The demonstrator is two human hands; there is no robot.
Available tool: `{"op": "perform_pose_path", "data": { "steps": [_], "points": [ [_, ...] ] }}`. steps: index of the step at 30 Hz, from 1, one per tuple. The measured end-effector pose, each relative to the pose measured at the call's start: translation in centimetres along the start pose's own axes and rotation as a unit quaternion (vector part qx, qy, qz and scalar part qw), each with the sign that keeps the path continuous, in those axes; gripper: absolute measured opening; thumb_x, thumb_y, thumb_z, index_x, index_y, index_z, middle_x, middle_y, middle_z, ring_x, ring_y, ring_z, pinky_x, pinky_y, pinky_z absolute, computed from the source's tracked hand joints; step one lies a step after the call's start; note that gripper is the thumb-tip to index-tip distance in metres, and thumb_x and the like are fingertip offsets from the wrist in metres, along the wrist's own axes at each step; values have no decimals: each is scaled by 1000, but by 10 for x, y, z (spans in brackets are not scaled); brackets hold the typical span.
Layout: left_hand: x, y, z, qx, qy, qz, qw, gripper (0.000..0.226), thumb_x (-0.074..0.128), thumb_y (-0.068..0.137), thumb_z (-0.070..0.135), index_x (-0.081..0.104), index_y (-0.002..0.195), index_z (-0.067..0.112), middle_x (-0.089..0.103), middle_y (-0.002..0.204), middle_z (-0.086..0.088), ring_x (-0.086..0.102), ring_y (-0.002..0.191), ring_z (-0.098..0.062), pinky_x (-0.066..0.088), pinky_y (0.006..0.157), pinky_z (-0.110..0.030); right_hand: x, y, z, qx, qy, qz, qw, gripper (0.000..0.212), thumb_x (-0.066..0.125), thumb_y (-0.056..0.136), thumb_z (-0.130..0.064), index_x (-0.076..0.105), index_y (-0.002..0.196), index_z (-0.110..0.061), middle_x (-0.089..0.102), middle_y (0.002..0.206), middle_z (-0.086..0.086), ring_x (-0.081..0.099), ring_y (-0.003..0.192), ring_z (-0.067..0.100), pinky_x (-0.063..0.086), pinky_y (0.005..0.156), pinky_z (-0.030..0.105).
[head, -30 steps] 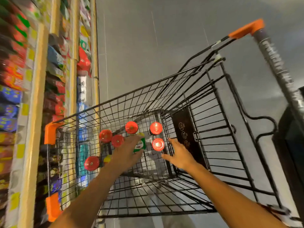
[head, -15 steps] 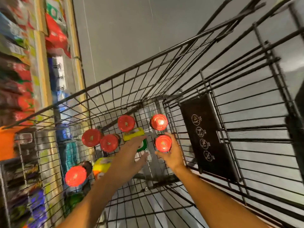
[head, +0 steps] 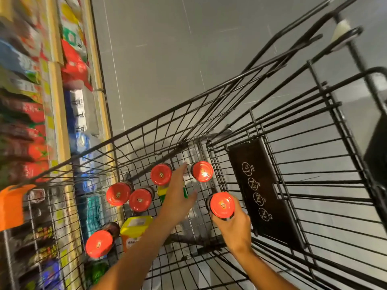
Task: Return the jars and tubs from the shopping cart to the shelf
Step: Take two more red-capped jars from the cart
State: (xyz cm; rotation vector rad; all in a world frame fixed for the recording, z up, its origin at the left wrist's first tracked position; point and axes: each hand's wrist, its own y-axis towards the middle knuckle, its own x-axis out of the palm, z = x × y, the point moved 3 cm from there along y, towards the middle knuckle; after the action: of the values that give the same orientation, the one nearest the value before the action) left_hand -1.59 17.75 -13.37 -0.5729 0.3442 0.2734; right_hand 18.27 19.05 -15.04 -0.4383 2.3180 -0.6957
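Several red-lidded jars stand in the black wire shopping cart (head: pixel 159 126). My right hand (head: pixel 234 229) grips one red-lidded jar (head: pixel 222 205) from below, lifted a little off the cart floor. My left hand (head: pixel 178 195) reaches down with fingers spread over a yellow-lidded tub (head: pixel 161 190), mostly hiding it. Beside that hand stand a jar (head: pixel 160 174) and another jar (head: pixel 202 171) by the far corner. Two jars (head: pixel 118 194) (head: pixel 140 200) sit side by side at left, and one jar (head: pixel 99 243) lies nearer me. A yellow tub (head: pixel 136 228) rests next to it.
The shelf (head: pixel 56 105) runs along the left, packed with colourful packets and bottles. A black child-seat flap (head: pixel 263 191) with warning icons forms the cart's right inner wall. An orange corner bumper (head: pixel 10 206) sits on the cart's left rim. Grey floor lies beyond.
My right hand has closed on the near right jar and raised it. My left hand has moved forward over the yellow-lidded tub. The view has dropped closer into the cart.
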Motion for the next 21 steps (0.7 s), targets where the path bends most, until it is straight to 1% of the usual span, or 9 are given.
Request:
{"op": "perform_pose_path", "data": {
  "steps": [2,5,6,8,10,14,15,18,21],
  "points": [
    [8,14,0,-6,3,-5,1000,91,74,85,8,18,155,22,23,160,2,21,148,-12,21,122,-34,-7,-4,-1,-12,-5,8,1000,79,93,67,-24,54,136,-31,64,116,-16,60,114,3,48,99,21],
    [22,33,-4,1,14,-17,1000,101,78,79,2,15,155,24,19,161,4,16,147,-7,14,118,-20,-12,-5,-3,-15,-9,9,1000,80,93,66,-26,55,137,-27,65,118,-14,59,113,2,41,91,3],
    [27,38,-7,0,13,-22,1000,103,78,78,0,15,155,23,19,161,4,16,147,-8,14,117,-20,-12,-4,-3,-14,-6,7,1000,82,93,66,-26,55,138,-25,65,119,-13,59,114,2,39,86,-3],
    [36,45,-16,-12,6,-27,1000,104,80,74,-1,18,155,22,23,160,1,21,148,-13,19,120,-27,-14,-4,-3,-20,-1,5,1000,82,93,66,-26,54,138,-23,64,121,-11,58,114,3,35,81,-8],
    [42,51,-26,-20,-5,-16,1000,100,85,70,1,28,151,19,35,153,-2,34,142,-18,28,119,-35,-15,-5,-6,-32,2,7,999,82,93,65,-29,54,138,-24,64,120,-11,58,113,3,36,82,-7],
    [44,61,-33,7,-5,28,1000,79,87,65,0,50,133,17,57,129,-1,54,120,-19,45,104,-38,-23,-6,-10,-54,1,23,998,80,94,62,-33,56,132,-31,65,112,-17,62,105,-2,47,95,12],
    [44,62,-32,13,2,34,999,76,87,64,1,53,130,18,59,125,1,56,116,-16,47,102,-38,-25,-6,-12,-55,2,27,998,78,94,62,-34,56,129,-34,65,110,-20,61,102,-7,47,95,11],
    [39,59,-27,20,17,36,999,72,89,64,8,57,128,18,65,121,1,59,112,-15,49,101,-38,-33,-9,-20,-67,11,25,997,72,92,62,-39,50,120,-44,62,102,-28,55,99,-22,41,85,-2],
    [28,42,-18,18,22,46,999,72,91,63,21,59,128,20,68,117,5,62,109,-13,51,97,-30,-43,-17,-34,-74,16,7,997,73,88,60,-47,47,121,-45,62,103,-27,57,100,-16,40,91,6]
  ]
}}
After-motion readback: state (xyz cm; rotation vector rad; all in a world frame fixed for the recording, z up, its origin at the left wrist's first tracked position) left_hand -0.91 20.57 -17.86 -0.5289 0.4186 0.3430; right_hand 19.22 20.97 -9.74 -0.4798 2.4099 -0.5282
